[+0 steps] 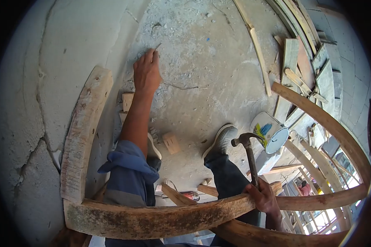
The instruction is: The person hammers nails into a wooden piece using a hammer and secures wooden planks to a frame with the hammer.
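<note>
My left hand (147,73) is stretched out low over the dusty concrete floor, its fingers pinched together. A thin nail-like piece (158,46) sticks out from the fingertips; its exact kind is too small to tell. In my right hand (264,198) a claw hammer (250,158) is gripped by the lower handle, head up. That hand is beside a curved wooden beam (152,218) that crosses in front of my body. The beam meets another rough timber piece (86,131) at the left, near the cracked concrete wall (20,103).
A paint bucket (271,131) stands right of my shoes. Wood offcuts (290,61) and boards pile up along the right. More curved timbers (329,123) arch at right. A small wood block (171,143) lies between my feet, and a bent wire (181,87) lies on the floor.
</note>
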A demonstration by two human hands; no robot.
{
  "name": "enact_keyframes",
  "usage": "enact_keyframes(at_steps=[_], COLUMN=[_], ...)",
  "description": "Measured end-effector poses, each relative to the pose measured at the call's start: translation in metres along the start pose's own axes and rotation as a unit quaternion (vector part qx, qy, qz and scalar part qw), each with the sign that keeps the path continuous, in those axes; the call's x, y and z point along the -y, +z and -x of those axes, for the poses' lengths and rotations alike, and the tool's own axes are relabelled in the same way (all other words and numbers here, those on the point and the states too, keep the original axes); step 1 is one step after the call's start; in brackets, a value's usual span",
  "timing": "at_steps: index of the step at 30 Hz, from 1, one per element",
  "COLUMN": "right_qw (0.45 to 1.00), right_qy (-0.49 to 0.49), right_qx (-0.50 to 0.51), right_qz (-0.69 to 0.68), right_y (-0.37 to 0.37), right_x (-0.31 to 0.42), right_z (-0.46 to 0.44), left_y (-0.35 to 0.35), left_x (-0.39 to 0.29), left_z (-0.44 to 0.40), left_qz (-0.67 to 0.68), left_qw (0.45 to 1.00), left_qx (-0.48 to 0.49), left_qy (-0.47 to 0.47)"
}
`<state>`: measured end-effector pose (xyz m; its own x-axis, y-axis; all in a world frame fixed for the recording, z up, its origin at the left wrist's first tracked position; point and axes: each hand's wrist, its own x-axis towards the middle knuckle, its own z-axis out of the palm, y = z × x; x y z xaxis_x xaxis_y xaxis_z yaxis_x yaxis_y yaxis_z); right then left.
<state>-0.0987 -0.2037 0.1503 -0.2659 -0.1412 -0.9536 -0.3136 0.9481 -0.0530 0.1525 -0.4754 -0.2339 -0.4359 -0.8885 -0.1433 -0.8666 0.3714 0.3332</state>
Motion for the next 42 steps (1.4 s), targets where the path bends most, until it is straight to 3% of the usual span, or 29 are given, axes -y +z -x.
enact_keyframes(at_steps=[1,4,7,10,13,16,17,19,20,21,22,23,25,26,27,28,29,30,31,32,33,34,35,36,38,41,42], right_qw=[1.000,1.000,0.999,0.996,0.983,0.997,0.984,0.964,0.951,0.989,0.978,0.963,0.928,0.910,0.930,0.973,0.995,0.993,0.948,0.864,0.742,0.641,0.825,0.874,0.877,0.875,0.873], right_qy=[-0.007,-0.014,-0.021,-0.083,-0.175,-0.051,-0.142,-0.240,-0.288,-0.124,-0.173,-0.218,-0.317,-0.367,-0.330,-0.219,-0.099,-0.099,-0.143,-0.160,-0.157,-0.227,-0.392,-0.485,-0.478,-0.475,-0.478], right_qx=[-0.007,0.002,0.008,-0.005,-0.016,0.040,-0.004,-0.034,-0.057,-0.065,-0.065,-0.066,-0.072,-0.073,-0.067,-0.017,0.014,0.068,0.127,0.183,0.248,0.397,0.228,0.017,-0.048,-0.090,-0.084], right_qz=[-0.008,0.015,0.026,0.036,0.059,0.036,0.108,0.110,0.095,0.046,0.094,0.142,0.184,0.181,0.149,0.078,0.009,0.009,-0.255,-0.441,-0.603,-0.616,-0.336,0.000,-0.018,-0.035,-0.042], right_y=[0.001,-0.002,-0.003,-0.001,0.000,-0.004,0.000,-0.008,-0.002,0.002,0.005,0.007,0.006,0.005,0.010,0.004,-0.002,-0.003,0.009,0.016,0.024,0.032,0.041,0.049,0.050,0.042,0.042], right_x=[-0.002,0.001,-0.008,-0.015,-0.021,-0.022,-0.054,-0.046,-0.037,-0.024,-0.033,-0.056,-0.077,-0.083,-0.094,-0.071,-0.046,-0.060,-0.092,-0.107,-0.122,-0.162,-0.179,-0.188,-0.175,-0.153,-0.155], right_z=[0.000,0.001,-0.002,0.001,0.000,-0.005,-0.014,0.001,0.006,0.008,0.003,-0.011,-0.027,-0.031,-0.040,-0.025,-0.008,-0.017,-0.041,-0.044,-0.046,-0.095,-0.104,-0.106,-0.096,-0.062,-0.065], left_y=[-0.002,0.005,0.005,0.007,-0.001,-0.034,-0.045,-0.097,-0.127,-0.190,-0.244,-0.281,-0.346,-0.387,-0.430,-0.461,-0.482,-0.494,-0.492,-0.483,-0.459,-0.424,-0.391,-0.358,-0.295,-0.252,-0.248], left_x=[-0.004,0.003,-0.005,-0.019,-0.038,-0.067,-0.078,-0.091,-0.094,-0.109,-0.122,-0.127,-0.127,-0.133,-0.139,-0.146,-0.152,-0.153,-0.154,-0.155,-0.149,-0.140,-0.138,-0.135,-0.112,-0.100,-0.098], left_z=[0.003,0.016,0.041,0.087,0.155,0.231,0.253,0.295,0.305,0.294,0.289,0.297,0.301,0.288,0.265,0.243,0.224,0.203,0.179,0.152,0.129,0.113,0.100,0.092,0.092,0.087,0.080], left_qz=[-0.013,0.082,0.101,0.172,0.312,0.392,0.395,0.378,0.313,0.238,0.160,0.200,0.267,0.252,0.236,0.221,0.277,0.329,0.313,0.295,0.314,0.334,0.446,0.545,0.606,0.642,0.633], left_qw=[0.998,0.997,0.994,0.982,0.927,0.871,0.871,0.868,0.926,0.966,0.987,0.972,0.884,0.873,0.861,0.847,0.858,0.867,0.894,0.917,0.921,0.919,0.840,0.734,0.617,0.545,0.553], left_qx=[-0.060,-0.014,-0.043,-0.049,0.029,0.039,0.077,0.128,0.077,0.027,-0.018,0.111,0.348,0.386,0.424,0.462,0.403,0.339,0.271,0.203,0.137,0.071,0.059,0.046,0.070,-0.055,-0.059], left_qy=[0.003,-0.004,0.003,-0.062,-0.204,-0.294,-0.282,-0.295,-0.199,-0.100,0.000,-0.055,-0.163,-0.159,-0.154,-0.147,-0.157,-0.161,-0.171,-0.178,-0.187,-0.197,-0.303,-0.402,-0.497,-0.537,-0.539])
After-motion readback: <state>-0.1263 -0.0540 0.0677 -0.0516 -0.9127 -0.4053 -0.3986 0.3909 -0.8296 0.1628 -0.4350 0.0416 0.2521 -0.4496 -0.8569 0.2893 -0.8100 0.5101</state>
